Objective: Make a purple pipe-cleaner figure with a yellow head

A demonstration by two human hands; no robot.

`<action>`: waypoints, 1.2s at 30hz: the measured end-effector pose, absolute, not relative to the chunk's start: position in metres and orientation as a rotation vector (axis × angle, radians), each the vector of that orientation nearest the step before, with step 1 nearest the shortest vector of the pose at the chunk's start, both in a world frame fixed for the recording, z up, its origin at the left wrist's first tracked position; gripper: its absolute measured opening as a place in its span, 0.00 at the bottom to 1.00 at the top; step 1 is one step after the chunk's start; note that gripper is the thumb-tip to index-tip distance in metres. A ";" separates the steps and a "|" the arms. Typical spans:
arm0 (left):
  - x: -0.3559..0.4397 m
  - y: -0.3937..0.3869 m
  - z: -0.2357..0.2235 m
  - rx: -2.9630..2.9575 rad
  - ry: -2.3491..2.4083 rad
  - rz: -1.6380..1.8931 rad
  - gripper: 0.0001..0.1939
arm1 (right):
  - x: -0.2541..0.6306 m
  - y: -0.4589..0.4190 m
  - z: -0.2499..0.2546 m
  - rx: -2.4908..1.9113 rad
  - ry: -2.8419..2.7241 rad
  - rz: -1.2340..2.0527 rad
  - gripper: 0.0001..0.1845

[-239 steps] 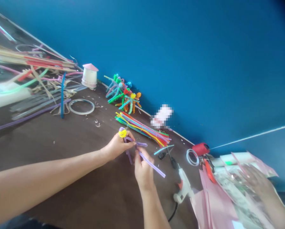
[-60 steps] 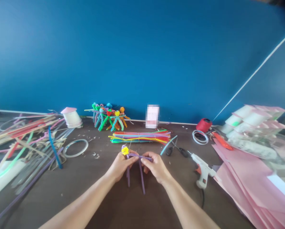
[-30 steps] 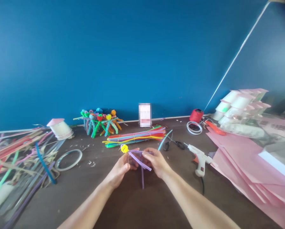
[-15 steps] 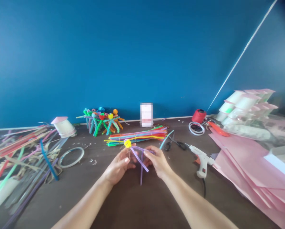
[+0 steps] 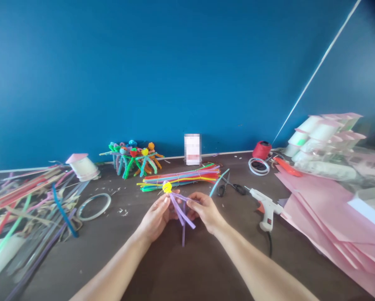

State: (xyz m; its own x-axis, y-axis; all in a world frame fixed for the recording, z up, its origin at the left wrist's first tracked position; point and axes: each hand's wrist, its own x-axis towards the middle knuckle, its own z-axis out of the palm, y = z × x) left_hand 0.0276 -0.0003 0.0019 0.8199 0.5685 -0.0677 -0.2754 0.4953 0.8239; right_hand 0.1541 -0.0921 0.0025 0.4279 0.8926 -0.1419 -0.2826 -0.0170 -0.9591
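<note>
Fanned wider than half a second earlier: the lilac legs of the pipe-cleaner figure (image 5: pixel 181 214), with a further strand now showing beside the diagonal one and the longest hanging almost straight down. Figure held in front of the body, above the dark tabletop (image 5: pixel 187 271), with no way to tell whether the lowest tip touches it.

Done so far, as far as visible: a round yellow head (image 5: pixel 167 187) in place at the top, lilac strands gathered beneath it. Left to do, judging by appearance: bends in those straight legs, unlike the crooked limbs of the multicoloured pipe-cleaner figures (image 5: pixel 132 162) grouped against the wall.

Next, the left hand (image 5: pixel 156 215): partly closed, fingers curled around the figure just under the yellow head. Then the right hand (image 5: pixel 205 211): also partly closed, thumb and fingers pinching a lilac strand, the exact grip hidden behind the fingers.

Just beyond both hands, a tied bundle of rainbow pipe cleaners (image 5: pixel 179 179). To the right, black-handled scissors (image 5: pixel 228 188), a white hot glue gun (image 5: pixel 264 207), a red spool (image 5: pixel 261 150) and stacked pink paper sheets (image 5: pixel 325 225). To the left, a clear tape ring (image 5: pixel 93 206) and a pink-topped cup (image 5: pixel 82 168).
</note>
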 end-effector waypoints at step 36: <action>0.028 0.005 -0.006 0.997 0.479 0.444 0.15 | 0.150 -0.098 0.004 -1.526 -1.130 0.744 0.08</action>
